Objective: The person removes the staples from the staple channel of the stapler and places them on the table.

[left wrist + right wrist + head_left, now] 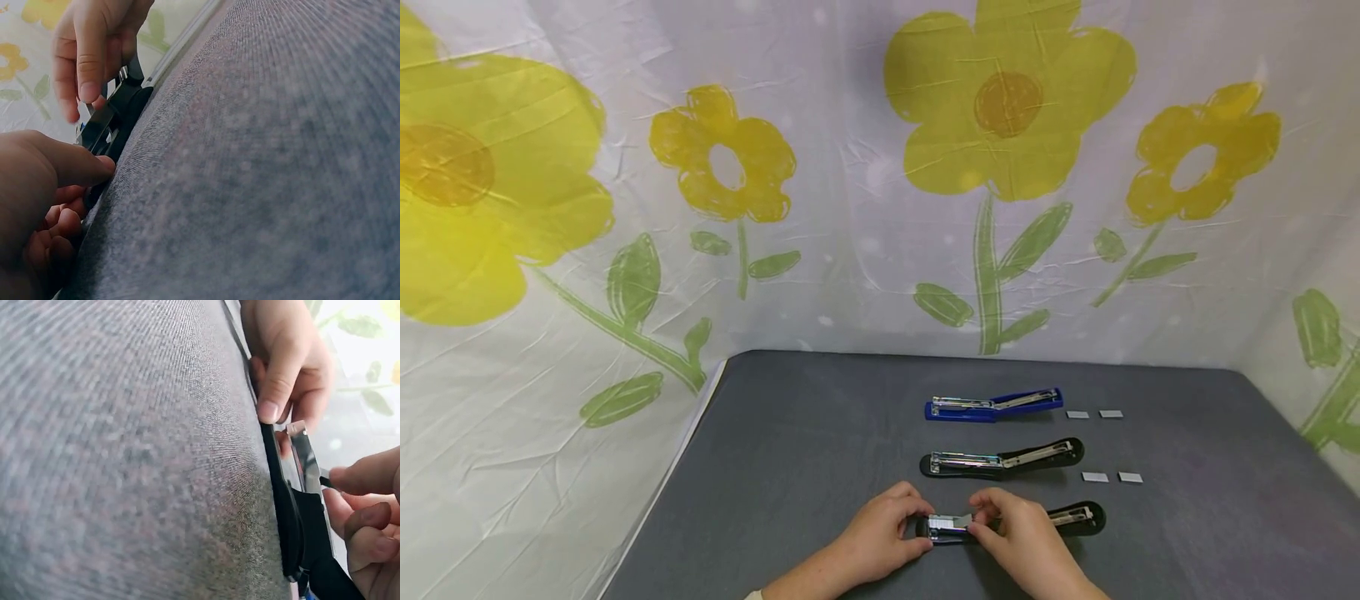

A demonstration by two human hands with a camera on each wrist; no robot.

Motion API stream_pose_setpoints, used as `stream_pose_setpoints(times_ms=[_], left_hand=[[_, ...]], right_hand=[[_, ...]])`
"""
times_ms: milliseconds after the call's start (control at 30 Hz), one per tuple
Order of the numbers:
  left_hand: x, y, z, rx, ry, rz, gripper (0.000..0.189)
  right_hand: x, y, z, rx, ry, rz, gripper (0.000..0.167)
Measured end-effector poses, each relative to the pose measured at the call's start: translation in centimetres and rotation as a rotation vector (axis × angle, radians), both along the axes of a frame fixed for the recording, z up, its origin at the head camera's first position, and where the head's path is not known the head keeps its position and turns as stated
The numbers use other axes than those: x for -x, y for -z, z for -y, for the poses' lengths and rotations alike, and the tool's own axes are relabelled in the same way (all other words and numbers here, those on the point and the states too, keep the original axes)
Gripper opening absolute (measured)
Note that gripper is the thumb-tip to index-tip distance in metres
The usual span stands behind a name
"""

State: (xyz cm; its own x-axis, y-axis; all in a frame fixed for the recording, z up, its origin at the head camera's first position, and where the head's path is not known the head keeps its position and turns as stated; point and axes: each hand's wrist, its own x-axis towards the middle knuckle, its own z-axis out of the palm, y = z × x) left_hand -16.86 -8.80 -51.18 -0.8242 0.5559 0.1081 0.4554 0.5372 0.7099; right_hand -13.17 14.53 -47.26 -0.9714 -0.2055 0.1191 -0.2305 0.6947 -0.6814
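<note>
Nearest me lies an opened black stapler [1078, 518], its top arm swung back to the right and its metal channel [305, 459] exposed. My left hand [883, 533] grips the stapler's front end, thumb on the near side and fingers on the far side. Over the channel, my right hand [1026, 537] pinches a small strip of staples [962, 522] between thumb and forefinger. The strip is tilted, its lower edge right at the channel. More staples [938, 522] show in the channel beside my left fingertips. My right hand hides the stapler's hinge in the head view.
Behind it lie another opened black stapler [966, 462] and an opened blue stapler [958, 408]. Two staple strips [1095, 477] sit right of the black one, two more [1077, 415] right of the blue one. A flowered curtain [850, 250] borders the grey table [760, 467].
</note>
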Motion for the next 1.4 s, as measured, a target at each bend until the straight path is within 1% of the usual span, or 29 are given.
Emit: stream_pose_setpoints(times_ms=[100,167,300,367,500,533,667,833,967,1100,1267,1400], left_hand=[[0.1,0.1,0.0,0.006,0.008,-0.006,0.027],[0.1,0.2,0.1,0.007,0.011,-0.003,0.027],[0.2,0.3,0.1,0.007,0.012,0.017,0.027],[0.2,0.3,0.1,0.007,0.014,0.017,0.027],[0.2,0.3,0.1,0.003,0.023,-0.004,0.028],[0.2,0.3,0.1,0.003,0.024,-0.012,0.028],[0.2,0.4,0.1,-0.001,0.028,-0.025,0.027],[0.2,0.4,0.2,0.0,0.029,0.005,0.028],[0.2,0.3,0.1,-0.003,0.031,0.01,0.028],[0.2,0.2,0.1,-0.005,0.033,0.013,0.027],[0.2,0.2,0.2,-0.007,0.03,0.037,0.028],[0.3,0.3,0.3,-0.014,0.033,0.028,0.027]], right_hand=[[0.0,0.1,0.0,-0.002,-0.036,-0.014,0.015],[0.0,0.1,0.0,-0.025,-0.055,-0.028,0.013],[0.1,-0.1,-0.2,-0.033,-0.053,-0.027,0.011],[0.2,-0.5,-0.4,-0.024,-0.041,0.009,0.011],[0.3,-1.5,-1.0,0.015,-0.027,0.09,0.009],[0.3,-1.7,-1.2,0.023,-0.031,0.099,0.009],[0.3,-2.4,-2.1,0.043,-0.056,0.087,0.011],[0.2,-3.3,-3.2,0.036,-0.047,0.071,0.013],[0.2,-4.2,-4.2,0.029,-0.024,0.084,0.014],[0.4,-5.1,-5.5,0.024,-0.01,0.117,0.014],[0.5,-6.0,-7.5,0.047,-0.032,0.152,0.015],[0.7,-6.6,-9.1,0.086,-0.048,0.183,0.019]])
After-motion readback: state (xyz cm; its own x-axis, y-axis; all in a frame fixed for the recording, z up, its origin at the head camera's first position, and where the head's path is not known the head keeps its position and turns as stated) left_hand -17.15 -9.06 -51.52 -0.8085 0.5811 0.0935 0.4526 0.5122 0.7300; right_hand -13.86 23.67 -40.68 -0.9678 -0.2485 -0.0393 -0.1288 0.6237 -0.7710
